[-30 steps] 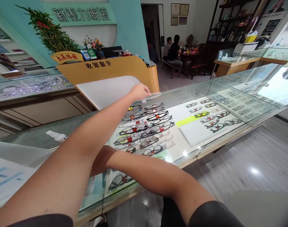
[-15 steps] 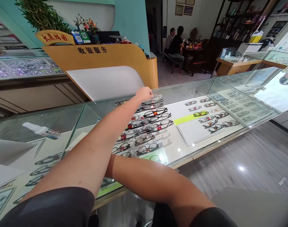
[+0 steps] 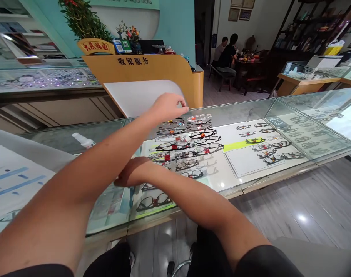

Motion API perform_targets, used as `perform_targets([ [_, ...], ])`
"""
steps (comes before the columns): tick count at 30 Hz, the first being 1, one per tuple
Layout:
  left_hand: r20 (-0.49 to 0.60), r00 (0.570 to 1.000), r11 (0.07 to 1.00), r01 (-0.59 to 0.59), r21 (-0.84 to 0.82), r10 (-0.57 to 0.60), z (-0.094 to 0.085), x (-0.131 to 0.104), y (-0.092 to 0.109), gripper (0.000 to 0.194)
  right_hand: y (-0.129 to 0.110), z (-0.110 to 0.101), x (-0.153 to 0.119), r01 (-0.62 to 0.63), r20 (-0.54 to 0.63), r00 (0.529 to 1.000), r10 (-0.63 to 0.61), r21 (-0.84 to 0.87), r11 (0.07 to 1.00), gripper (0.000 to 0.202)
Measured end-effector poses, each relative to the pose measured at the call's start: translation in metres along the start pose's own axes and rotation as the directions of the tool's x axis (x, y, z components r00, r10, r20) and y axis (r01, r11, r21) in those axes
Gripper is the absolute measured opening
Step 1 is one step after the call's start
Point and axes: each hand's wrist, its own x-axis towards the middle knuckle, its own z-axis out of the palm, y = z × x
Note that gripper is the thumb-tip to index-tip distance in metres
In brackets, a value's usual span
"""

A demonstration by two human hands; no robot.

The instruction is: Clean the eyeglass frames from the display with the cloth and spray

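My left hand reaches over the far edge of the glass display case, thumb and a finger apart with nothing visible between them. Just right of and below it are clear-framed glasses. My right hand is crossed beneath the left forearm over the case; its fingers are mostly hidden. Rows of glasses with dark frames and red tags lie near both hands. Closer to the front edge is a dark round-framed pair.
A white spray bottle and a printed sheet are at the left. Yellow-green glasses lie among other pairs on the right. Behind the case stands a wooden counter; two people sit in the background.
The view has shifted left. My left hand has moved back from the clear-framed glasses, and its fingers look more spread. My right hand now shows partly beneath the left forearm.
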Motion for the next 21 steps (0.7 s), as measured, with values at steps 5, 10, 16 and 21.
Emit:
perform_targets([
  [5,-0.678,0.73,0.995,0.022,-0.102,-0.086,-0.05,-0.126,-0.025,0.004,0.024,-0.053,-0.042,-0.391,-0.216,0.899,0.381,-0.002,0.92,0.035],
  [10,-0.597,0.796,0.993,0.044,-0.105,-0.099,-0.016,-0.2,-0.05,0.016,0.063,-0.085,-0.083,-0.638,-0.55,0.555,0.624,0.199,0.744,0.04],
  [16,-0.149,0.983,0.969,-0.136,-0.204,0.106,0.019,-0.204,-0.052,0.027,0.073,-0.082,-0.083,-0.605,-0.709,0.361,0.606,0.316,0.73,0.053],
  [21,0.062,0.984,0.942,-0.142,-0.303,0.168,0.026,-0.211,-0.046,0.029,0.07,-0.083,-0.084,-0.568,-0.765,0.314,0.563,0.324,0.757,0.057],
])
